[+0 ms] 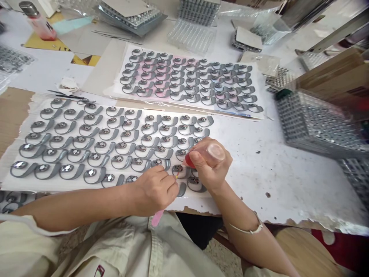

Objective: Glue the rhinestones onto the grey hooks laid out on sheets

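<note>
A left hand [154,190] pinches a pink-handled applicator [157,218] between its fingers [170,185] while the right hand [209,165] grips a red-tipped bottle [212,153] above grey curved pieces [178,171] on a white sheet [77,185], with another full sheet [117,90] beyond and the count finished unclear.

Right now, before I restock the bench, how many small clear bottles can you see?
2. One clear plastic bottle is held in the right hand, red end down; the other lies at the table's far left. More may be hidden behind the trays.
</note>
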Action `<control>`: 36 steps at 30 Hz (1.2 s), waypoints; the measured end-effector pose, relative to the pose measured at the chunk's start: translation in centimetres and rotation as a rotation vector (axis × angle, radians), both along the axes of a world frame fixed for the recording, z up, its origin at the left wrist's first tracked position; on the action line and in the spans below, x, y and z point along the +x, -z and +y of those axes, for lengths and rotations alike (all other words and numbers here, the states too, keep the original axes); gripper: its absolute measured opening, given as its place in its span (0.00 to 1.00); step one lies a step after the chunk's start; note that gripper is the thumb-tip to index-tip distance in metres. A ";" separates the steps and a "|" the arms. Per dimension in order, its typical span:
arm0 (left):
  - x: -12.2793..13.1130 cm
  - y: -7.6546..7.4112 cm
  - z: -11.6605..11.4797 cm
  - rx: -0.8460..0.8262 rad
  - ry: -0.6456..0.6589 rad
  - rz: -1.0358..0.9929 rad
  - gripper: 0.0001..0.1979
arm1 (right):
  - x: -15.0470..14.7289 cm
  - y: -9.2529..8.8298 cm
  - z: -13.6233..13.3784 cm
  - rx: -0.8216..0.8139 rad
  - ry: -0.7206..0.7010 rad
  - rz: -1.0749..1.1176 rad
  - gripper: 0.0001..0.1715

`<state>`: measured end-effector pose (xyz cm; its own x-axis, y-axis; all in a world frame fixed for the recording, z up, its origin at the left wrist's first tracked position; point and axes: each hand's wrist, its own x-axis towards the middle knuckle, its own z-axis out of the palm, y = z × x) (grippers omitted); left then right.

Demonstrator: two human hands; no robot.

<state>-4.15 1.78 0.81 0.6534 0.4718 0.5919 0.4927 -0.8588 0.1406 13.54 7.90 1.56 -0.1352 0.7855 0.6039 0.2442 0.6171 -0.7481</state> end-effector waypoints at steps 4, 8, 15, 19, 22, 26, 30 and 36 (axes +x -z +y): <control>0.0 0.0 0.0 -0.005 0.000 -0.006 0.13 | 0.0 0.2 0.0 -0.018 -0.012 -0.006 0.10; 0.0 -0.1 0.1 -0.001 0.007 -0.024 0.13 | -0.1 0.2 -0.1 -0.004 -0.019 -0.015 0.10; 0.0 0.1 0.1 -0.003 -0.004 0.013 0.14 | -0.1 0.3 0.0 0.055 -0.045 -0.022 0.09; 0.0 0.2 0.1 -0.016 0.001 0.026 0.13 | 0.0 0.5 0.0 0.067 -0.046 -0.023 0.07; 0.0 0.1 0.1 -0.009 0.007 0.004 0.13 | 0.0 0.4 0.0 0.068 -0.044 -0.022 0.07; 0.0 -0.1 0.2 -0.019 0.015 -0.005 0.13 | -0.1 0.2 -0.1 0.070 -0.042 -0.010 0.08; 0.0 -0.1 0.2 -0.021 0.015 -0.019 0.13 | -0.2 0.1 -0.1 0.064 -0.044 -0.003 0.08; 0.0 -0.2 0.2 -0.023 0.009 -0.005 0.12 | -0.2 0.0 -0.1 0.051 -0.042 0.003 0.10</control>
